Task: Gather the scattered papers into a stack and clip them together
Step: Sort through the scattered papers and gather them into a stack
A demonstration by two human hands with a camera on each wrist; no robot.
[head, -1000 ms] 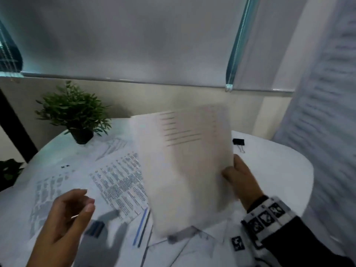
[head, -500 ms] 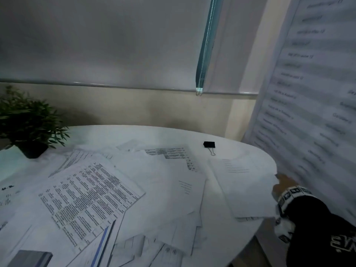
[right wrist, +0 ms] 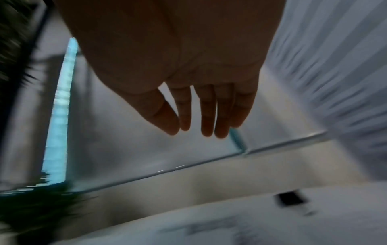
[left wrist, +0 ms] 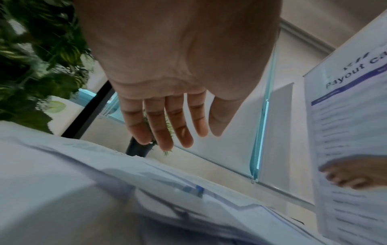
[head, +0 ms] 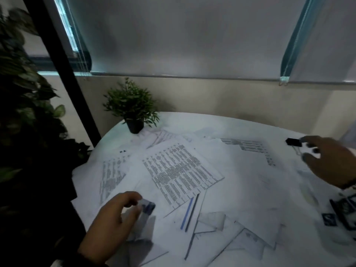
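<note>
Several printed sheets lie scattered and overlapping on the round white table (head: 221,122); the plainest is a sheet with a dense printed table (head: 181,170). A black binder clip (head: 293,142) lies at the far right. My right hand (head: 308,149) hovers just beside the clip with fingers spread and holds nothing. The right wrist view shows this hand (right wrist: 201,131) with straight fingers, the clip (right wrist: 291,199) lying apart below it. My left hand (head: 133,203) hovers empty over the near-left sheets. In the left wrist view its fingers (left wrist: 167,129) are straight above the papers (left wrist: 104,174).
A small potted plant (head: 133,112) stands at the table's far left edge. Large dark foliage (head: 25,122) fills the left side. A printed banner (left wrist: 345,116) hangs at the right. A window blind (head: 183,35) covers the wall behind the table.
The right hand held a sheet up, laid it at the table's right side, and now hovers empty by the clip. The left hand has come back over the near-left papers.
</note>
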